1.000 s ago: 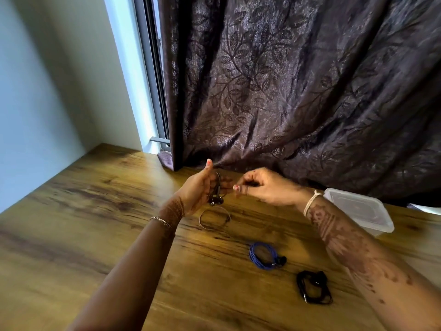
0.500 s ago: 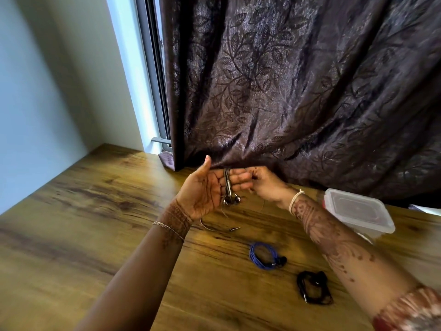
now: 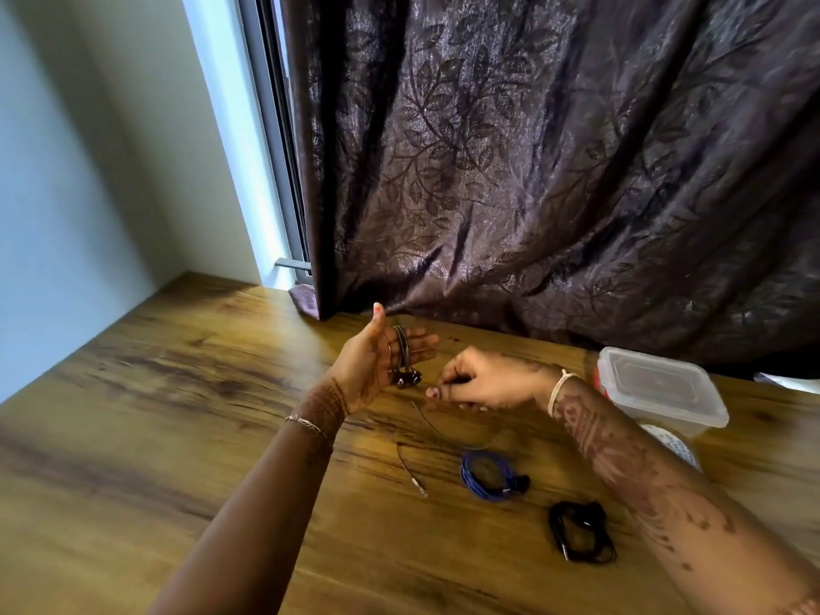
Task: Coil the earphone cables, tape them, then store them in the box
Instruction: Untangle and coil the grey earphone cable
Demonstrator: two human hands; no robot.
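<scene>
Dark curtain (image 3: 532,170) (leaf-patterned) behind wooden table (image 3: 177,437)

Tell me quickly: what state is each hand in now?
Left hand: open, fingers straight, grey earphone cable wound round them.
Right hand: closed, pinching that cable's loose stretch.

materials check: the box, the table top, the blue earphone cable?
Box: clear, slightly frosted plastic by the look; lid and walls are translucent with a glossy rim.
Table: wood grain with dark streaks and a soft sheen; veneer or laminate, cannot tell which.
Blue earphone cable: thin, matte, lying in tight loops; probably a rubbery plastic sheath.
</scene>
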